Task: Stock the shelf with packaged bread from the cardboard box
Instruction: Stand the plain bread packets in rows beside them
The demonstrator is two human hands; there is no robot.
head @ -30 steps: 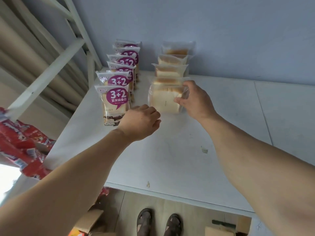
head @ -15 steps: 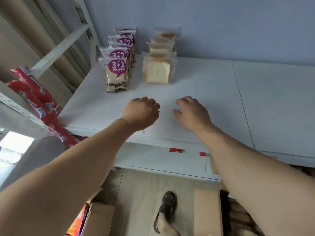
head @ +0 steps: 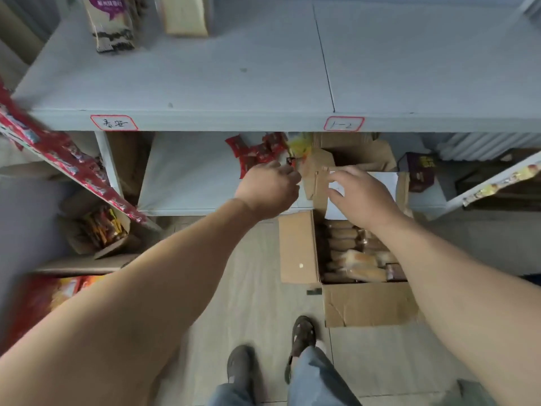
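Both hands empty over cardboard box (head: 369,306): left hand (head: 268,190) loosely curled, right hand (head: 361,194) spread. Grab bread pkgs (head: 355,259) w/o squashing.

shelf (head: 205,83) bears two bread packs (head: 111,24)

Open cardboard box (head: 366,306) of packaged bread (head: 355,259), floor-level

Pale grey-white shelf (head: 205,83) edged with red-bordered white labels (head: 113,122). Brown cardboard box (head: 298,247) filled with golden-brown packaged bread (head: 355,259). Red snack packets (head: 254,150) are seen beneath. A purple-and-white bread packet (head: 109,22) is shown above.
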